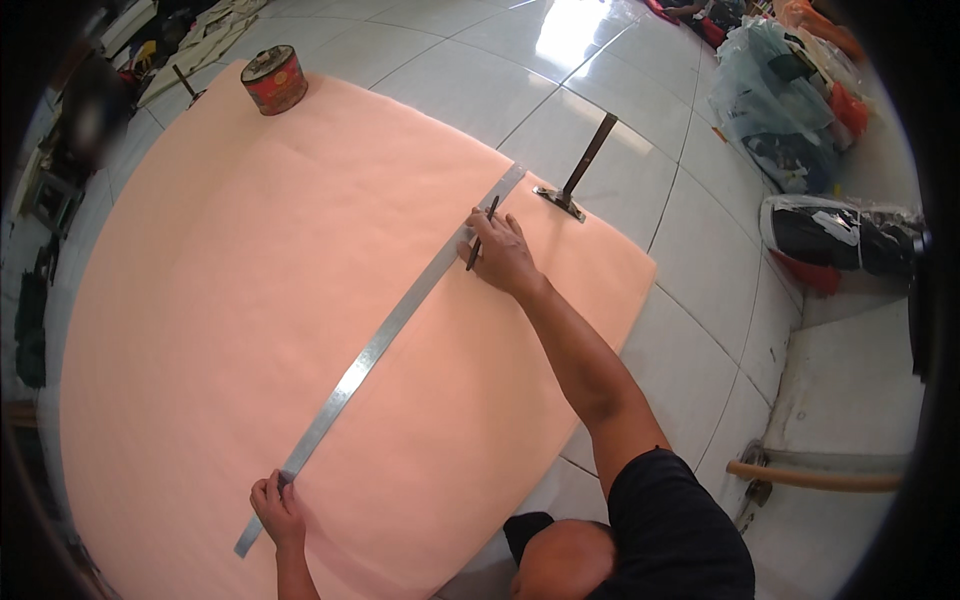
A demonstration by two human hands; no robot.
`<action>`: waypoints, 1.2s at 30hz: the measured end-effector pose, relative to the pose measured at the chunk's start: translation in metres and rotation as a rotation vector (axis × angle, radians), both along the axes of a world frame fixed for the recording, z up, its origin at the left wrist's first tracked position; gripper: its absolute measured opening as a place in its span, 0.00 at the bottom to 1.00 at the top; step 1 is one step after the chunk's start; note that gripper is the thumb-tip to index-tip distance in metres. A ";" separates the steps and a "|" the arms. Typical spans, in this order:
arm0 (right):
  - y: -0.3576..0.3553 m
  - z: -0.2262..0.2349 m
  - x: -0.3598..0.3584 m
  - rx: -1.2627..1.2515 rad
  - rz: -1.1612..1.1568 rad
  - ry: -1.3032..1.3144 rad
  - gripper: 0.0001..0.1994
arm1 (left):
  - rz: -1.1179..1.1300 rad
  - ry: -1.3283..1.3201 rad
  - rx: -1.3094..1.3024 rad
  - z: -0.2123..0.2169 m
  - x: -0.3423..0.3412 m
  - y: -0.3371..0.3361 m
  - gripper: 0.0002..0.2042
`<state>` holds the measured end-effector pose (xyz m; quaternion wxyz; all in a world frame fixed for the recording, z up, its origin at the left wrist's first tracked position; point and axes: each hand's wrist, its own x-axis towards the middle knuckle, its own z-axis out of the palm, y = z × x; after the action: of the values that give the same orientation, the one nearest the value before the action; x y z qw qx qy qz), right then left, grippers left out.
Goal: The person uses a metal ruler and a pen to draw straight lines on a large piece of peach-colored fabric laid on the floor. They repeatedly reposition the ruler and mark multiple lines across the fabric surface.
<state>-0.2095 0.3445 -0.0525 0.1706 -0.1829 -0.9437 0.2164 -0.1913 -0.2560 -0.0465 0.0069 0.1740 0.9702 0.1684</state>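
A large peach-coloured foam sheet lies flat on the tiled floor. A long metal straightedge runs diagonally across it, from near me to its far right edge. My left hand presses down on the near end of the straightedge. My right hand reaches out to the far end and holds a dark pen with its tip against the straightedge's edge. My head and black shirt show at the bottom of the view.
A red round tin stands on the sheet's far corner. A dark metal post on a base plate stands on the white tiles beside the sheet. Plastic bags of stuff and a black bag lie at the right. A tan pipe is at the lower right.
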 end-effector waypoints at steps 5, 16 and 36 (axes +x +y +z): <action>0.028 -0.009 -0.009 0.158 -0.228 0.117 0.20 | 0.006 0.034 0.004 -0.005 0.004 0.002 0.17; 0.033 -0.015 -0.004 0.074 -0.337 -0.021 0.17 | 0.100 -0.007 -0.032 -0.006 0.008 0.006 0.18; 0.044 -0.026 -0.002 0.136 -0.361 -0.126 0.21 | 0.505 -0.019 0.241 -0.020 0.041 -0.006 0.26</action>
<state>-0.2111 0.3887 -0.0784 0.1591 -0.3503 -0.9169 0.1063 -0.1499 -0.2622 -0.0660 -0.0470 -0.0751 0.9557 0.2807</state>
